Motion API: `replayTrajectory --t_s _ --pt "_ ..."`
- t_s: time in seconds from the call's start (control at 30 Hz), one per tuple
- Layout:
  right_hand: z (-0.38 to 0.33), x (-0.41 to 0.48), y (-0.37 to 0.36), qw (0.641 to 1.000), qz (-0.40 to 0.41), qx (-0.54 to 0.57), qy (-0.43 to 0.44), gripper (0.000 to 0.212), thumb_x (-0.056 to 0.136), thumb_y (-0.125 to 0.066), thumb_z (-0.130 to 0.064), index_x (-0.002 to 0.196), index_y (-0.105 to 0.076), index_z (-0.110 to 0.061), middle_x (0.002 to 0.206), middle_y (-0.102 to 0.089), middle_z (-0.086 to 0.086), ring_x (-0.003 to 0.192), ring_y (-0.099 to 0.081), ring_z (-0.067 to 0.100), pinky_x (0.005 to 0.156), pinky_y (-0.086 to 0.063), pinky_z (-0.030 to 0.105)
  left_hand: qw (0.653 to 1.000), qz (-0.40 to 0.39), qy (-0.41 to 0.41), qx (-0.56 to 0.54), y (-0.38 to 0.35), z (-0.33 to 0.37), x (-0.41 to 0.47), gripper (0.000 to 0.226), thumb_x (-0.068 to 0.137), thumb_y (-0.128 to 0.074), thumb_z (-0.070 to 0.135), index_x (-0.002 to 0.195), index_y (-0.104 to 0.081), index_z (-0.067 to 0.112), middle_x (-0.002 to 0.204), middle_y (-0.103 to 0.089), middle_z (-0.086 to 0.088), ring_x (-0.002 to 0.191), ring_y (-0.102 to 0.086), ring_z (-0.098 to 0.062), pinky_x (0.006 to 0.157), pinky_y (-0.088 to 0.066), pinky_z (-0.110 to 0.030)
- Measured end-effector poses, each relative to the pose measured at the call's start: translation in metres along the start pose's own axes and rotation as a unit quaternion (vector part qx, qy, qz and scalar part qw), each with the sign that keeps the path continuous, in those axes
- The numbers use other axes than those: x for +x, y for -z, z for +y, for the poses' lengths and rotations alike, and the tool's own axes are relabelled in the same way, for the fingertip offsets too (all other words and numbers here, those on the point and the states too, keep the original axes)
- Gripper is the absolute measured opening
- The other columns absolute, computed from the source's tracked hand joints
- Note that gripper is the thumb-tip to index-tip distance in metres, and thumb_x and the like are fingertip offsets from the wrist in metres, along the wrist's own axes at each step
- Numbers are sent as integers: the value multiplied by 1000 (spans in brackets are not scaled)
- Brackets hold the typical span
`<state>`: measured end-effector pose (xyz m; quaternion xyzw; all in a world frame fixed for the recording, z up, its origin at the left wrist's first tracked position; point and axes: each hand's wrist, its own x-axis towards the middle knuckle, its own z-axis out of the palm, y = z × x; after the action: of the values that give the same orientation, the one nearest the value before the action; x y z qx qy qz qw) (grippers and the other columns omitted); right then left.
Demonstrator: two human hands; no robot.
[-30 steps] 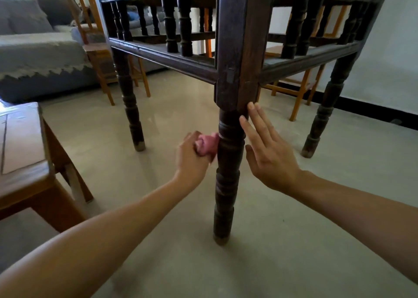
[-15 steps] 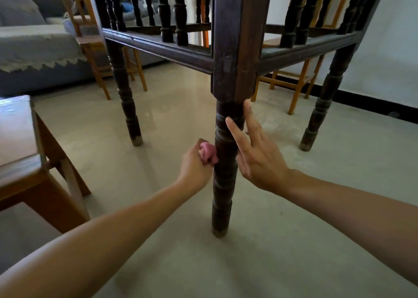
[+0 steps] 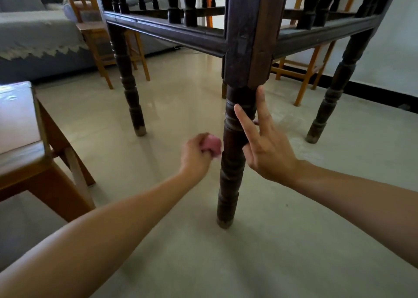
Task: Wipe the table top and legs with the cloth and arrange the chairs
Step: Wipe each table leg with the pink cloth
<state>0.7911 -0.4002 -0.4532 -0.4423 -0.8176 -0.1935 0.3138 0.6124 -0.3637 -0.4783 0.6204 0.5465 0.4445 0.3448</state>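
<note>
The left hand (image 3: 195, 155), just left of centre, is clenched round a bunched pink cloth (image 3: 211, 145), fingers curled over the wad so that only its right side shows past the knuckles. That exposed side sits against the left face of the near table leg (image 3: 233, 162), about midway down its turned part, so cloth and leg look to be touching or very nearly so; slight blur makes it hard to be sure. On the other side of the leg, the right hand (image 3: 269, 155) holds nothing. Its index and middle fingers (image 3: 262, 107) are straight and spread, laid on the leg just under the square block where the rails meet, and the thumb lies near the leg lower down; the other fingers are hidden. It appears to be steadying the leg. As for progress, the job seems to be in its leg-wiping stage. The table top is out of the frame, so whether it is done cannot be told. Below the cloth, the lower stretch of this leg probably awaits wiping, as may the far left leg (image 3: 129, 89) and the far right leg (image 3: 332, 94). The pale wooden chairs at upper left (image 3: 97, 37) and upper right (image 3: 312, 67) do not look tucked in under the table, so arranging them likely remains.
</note>
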Motion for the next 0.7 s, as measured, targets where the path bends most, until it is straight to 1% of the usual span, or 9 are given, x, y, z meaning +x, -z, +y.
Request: replayTrajectory --t_s 0.07,0.17,0.27,0.4,0.43,0.47,0.53,0.57,0.7 --pt "0 0 2 1000 -1 -4 2 83 83 -60 -7 150 -13 -13 156 7 26 122 -52 43 85 -46 26 999 19 12 -35 0 2 8 30 87 -53 -13 112 -63 2 82 -63 0 69 -61 -9 65 -55 -18" --pt "0 -1 2 1000 -1 -2 6 83 83 -60 -6 151 -12 -16 156 7 25 123 -51 43 86 -50 31 995 -16 -76 62 -20 -4 -27 18 92 -54 0 93 -62 16 90 -57 1 81 -57 -11 74 -52 -24" --pt "1 -1 0 1000 -4 3 0 86 83 -61 -5 151 -9 -18 157 8 23 127 -48 44 87 -52 35 981 -36 -140 129 -16 -31 -47 36 87 -59 0 121 -58 12 101 -55 1 90 -55 -18 77 -50 -29" --pt "0 -2 -5 1000 -20 -1 -2 88 82 -63 -5 152 -11 -20 157 10 25 136 -36 47 88 -56 43 894 -154 -352 231 10 -54 -45 47 80 -66 -3 125 -60 12 112 -60 -3 94 -60 -19 79 -52 -24" --pt "-1 -2 -5 1000 -26 -3 0 89 81 -64 -5 152 -13 -20 157 10 26 136 -35 48 87 -56 43 891 -172 -349 236 9 -56 -45 47 79 -66 -4 123 -61 14 112 -61 -2 95 -60 -17 81 -49 -18" --pt "-2 -3 -5 999 -32 -5 1 89 80 -65 -5 152 -14 -21 156 10 26 135 -37 49 86 -56 43 914 -152 -309 215 8 -50 -42 47 79 -65 -5 121 -62 16 110 -61 -1 95 -59 -16 81 -45 -10" --pt "-5 -5 -5 999 -46 -9 -4 91 79 -68 -5 152 -16 -21 156 10 26 131 -41 50 84 -56 40 978 -32 -151 138 4 -37 -20 42 81 -64 -5 120 -61 13 108 -60 -3 94 -55 -14 81 -42 -8" --pt "-7 -7 -4 999 -49 -9 -8 89 80 -67 -7 152 -17 -21 157 11 25 130 -43 50 83 -56 40 990 16 -88 112 3 -30 -8 41 82 -65 -3 120 -60 12 110 -59 -4 95 -53 -14 84 -45 -13" --pt "-12 -10 -2 999 -39 5 -19 68 91 -50 -22 152 -19 -20 159 13 21 132 -42 48 90 -54 43 991 3 -109 80 -19 -12 -29 29 82 -63 -4 105 -57 13 99 -54 1 88 -51 -14 71 -45 -12"
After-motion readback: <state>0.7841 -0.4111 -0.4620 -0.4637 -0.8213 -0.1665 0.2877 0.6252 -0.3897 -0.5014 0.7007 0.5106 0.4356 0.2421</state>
